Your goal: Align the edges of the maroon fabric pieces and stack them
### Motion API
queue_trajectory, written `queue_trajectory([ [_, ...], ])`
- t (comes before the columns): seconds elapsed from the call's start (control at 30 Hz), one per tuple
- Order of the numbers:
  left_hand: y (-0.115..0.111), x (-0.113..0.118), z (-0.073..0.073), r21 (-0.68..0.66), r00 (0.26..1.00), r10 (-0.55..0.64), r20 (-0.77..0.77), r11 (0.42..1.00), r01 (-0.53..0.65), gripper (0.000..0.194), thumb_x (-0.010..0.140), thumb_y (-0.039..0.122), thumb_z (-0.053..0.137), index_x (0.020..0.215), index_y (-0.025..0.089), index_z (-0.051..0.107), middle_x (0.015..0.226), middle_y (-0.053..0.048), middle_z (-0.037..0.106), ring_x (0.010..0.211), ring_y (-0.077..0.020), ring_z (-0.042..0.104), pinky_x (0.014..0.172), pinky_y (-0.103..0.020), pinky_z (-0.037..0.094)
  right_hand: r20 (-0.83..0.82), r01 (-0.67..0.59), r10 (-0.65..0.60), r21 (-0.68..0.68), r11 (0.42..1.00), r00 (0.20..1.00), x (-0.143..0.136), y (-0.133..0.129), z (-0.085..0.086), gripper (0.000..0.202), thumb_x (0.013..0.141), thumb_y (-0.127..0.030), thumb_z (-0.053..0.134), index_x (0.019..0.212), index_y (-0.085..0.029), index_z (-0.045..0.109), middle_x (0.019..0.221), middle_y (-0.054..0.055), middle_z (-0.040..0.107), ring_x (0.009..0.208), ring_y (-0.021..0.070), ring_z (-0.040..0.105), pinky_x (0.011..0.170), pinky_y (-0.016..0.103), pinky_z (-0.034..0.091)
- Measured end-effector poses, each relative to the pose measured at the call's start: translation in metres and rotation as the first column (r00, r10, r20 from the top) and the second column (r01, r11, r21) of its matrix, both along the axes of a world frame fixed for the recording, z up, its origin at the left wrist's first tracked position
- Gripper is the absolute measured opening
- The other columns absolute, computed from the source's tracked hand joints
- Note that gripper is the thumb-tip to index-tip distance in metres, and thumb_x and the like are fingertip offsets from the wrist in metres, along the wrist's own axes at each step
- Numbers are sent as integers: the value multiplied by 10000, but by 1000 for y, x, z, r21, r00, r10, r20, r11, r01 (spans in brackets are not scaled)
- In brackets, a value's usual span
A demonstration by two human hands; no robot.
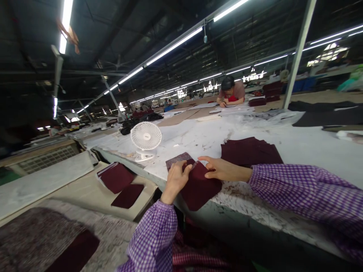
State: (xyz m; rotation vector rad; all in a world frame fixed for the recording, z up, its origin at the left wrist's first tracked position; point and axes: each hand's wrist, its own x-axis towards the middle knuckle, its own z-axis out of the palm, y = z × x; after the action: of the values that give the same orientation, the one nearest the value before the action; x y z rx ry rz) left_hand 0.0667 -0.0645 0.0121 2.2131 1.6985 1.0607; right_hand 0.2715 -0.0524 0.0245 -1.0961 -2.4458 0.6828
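A dark maroon fabric piece lies at the near edge of the white table, its lower corner reaching over the edge. At its top left is a speckled greyish-maroon piece. My left hand is bent over the left side where the two meet, thumb close to the forefinger, closed on the maroon piece. Over the right side, my right hand is open, forefinger stretched out and thumb apart, near or touching the fabric. Behind my right wrist sits a stack of dark maroon pieces with jagged edges.
A small white fan stands left on the white table. Lower left, maroon pieces lie on a beige surface. Across the table a person leans over it. A slanted post rises at right, near dark fabric.
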Motion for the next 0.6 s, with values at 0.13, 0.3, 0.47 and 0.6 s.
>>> queue_trajectory([
  [0.13, 12, 17, -3, -112, 998, -12, 61, 994, 19, 215, 795, 243, 597, 977, 168, 682, 897, -69, 700, 843, -213, 625, 808, -336, 457, 44, -8, 8, 22, 1000, 999, 4, -3, 1, 622, 776, -190, 549, 1351, -107, 327, 725, 1, 620, 649, 158, 548, 580, 260, 368],
  [0.3, 11, 28, -10, -3, 997, -23, -76, 1000, 23, 179, 801, 148, 561, 886, 190, 713, 920, -49, 678, 878, -204, 612, 803, -309, 444, 94, 90, -116, 249, 964, 989, 14, -4, -3, 480, 844, -273, 522, 1288, -108, 445, 899, 78, 657, 768, 184, 584, 698, 287, 406],
  [0.47, 9, 30, -19, 59, 981, -65, -183, 995, 77, 259, 846, 118, 489, 961, 191, 709, 873, -44, 631, 841, -171, 588, 745, -265, 439, 221, 37, -149, 442, 896, 964, 16, -8, -10, 249, 890, -263, 464, 1051, -202, 645, 910, 65, 607, 805, 177, 568, 703, 270, 397],
  [0.6, 5, 29, -23, 133, 969, -83, -233, 984, 116, 288, 876, 134, 462, 973, 241, 713, 827, -24, 588, 805, -151, 546, 711, -248, 423, 274, 20, -163, 460, 888, 948, 14, -12, -12, 242, 900, -259, 459, 1010, -204, 667, 906, 67, 586, 812, 175, 555, 705, 265, 389],
])
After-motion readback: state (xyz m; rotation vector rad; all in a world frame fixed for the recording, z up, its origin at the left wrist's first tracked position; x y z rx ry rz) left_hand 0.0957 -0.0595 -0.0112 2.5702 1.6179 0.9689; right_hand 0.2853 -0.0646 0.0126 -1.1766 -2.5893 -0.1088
